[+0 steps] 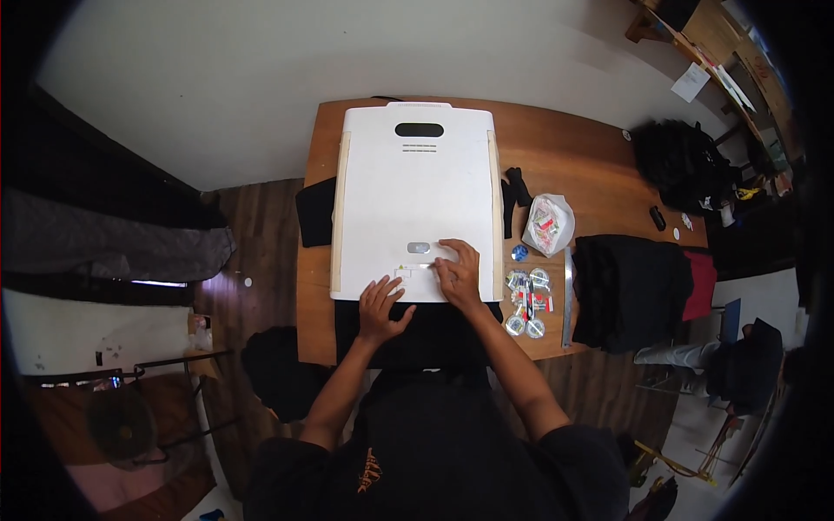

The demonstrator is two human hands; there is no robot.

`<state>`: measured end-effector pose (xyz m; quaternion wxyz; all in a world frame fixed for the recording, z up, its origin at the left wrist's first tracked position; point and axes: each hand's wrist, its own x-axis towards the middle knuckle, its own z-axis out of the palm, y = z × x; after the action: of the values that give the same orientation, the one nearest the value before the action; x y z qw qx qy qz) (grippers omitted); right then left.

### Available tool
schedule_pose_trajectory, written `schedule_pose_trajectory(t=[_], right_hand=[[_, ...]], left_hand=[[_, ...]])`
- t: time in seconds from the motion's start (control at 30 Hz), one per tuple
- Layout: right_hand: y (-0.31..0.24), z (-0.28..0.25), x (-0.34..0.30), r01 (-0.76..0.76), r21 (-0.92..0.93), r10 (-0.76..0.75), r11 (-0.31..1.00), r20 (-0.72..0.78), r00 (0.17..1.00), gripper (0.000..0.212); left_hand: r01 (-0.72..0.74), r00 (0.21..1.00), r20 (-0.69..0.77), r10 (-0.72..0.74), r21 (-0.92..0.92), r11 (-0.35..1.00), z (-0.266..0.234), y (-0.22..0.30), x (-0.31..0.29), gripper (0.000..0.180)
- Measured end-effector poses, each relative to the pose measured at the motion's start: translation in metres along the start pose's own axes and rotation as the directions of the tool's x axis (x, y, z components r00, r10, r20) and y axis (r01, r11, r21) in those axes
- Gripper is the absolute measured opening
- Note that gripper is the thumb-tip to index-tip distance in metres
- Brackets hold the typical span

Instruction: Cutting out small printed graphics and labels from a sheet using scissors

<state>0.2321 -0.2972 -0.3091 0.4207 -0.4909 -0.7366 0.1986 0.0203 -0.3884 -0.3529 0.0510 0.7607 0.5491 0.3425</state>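
A big white panel-shaped machine (pixel 417 191) lies flat on a wooden table (pixel 565 156), with a dark oval slot near its far end and a small grey display (pixel 419 248) near its close end. My left hand (pixel 382 311) rests with spread fingers on the near edge of the machine, left of some faint printed marks. Just right of and below the display, my right hand (pixel 460 276) has its fingers bent and apart over the white surface, holding nothing. Black cloth (pixel 408 334) sticks out from under the machine at the front and the left side.
Right of the machine stand a white bag of small packets (pixel 548 224) and several round clear-wrapped pieces (pixel 528 302). A metal ruler (pixel 568 300) lies beside a stack of folded black cloth (pixel 634 291), with red cloth (pixel 700 285) behind. A black backpack (pixel 682 156) sits at the far right.
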Motion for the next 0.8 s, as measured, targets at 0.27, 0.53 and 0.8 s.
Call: schedule_pose_trajectory(t=[0.27,0.53,0.8], right_hand=[[0.008,0.009,-0.008,-0.044,0.112,0.056,0.993,-0.105,0.993,0.034],[-0.015,0.03,-0.009,-0.006,0.209,0.054,0.978,-0.223,0.973,0.029],[-0.021,-0.002,0.009,-0.398,0.772,0.544,0.496,0.081,0.835,0.044]], left_hand=[[0.019,0.999,-0.044,-0.018,0.017,1.0,0.004,-0.002,-0.006,0.042],[0.03,1.0,-0.01,-0.03,0.036,0.999,-0.021,-0.009,-0.012,0.052],[0.111,0.994,0.002,-0.112,0.129,0.985,-0.033,-0.009,0.013,0.065]])
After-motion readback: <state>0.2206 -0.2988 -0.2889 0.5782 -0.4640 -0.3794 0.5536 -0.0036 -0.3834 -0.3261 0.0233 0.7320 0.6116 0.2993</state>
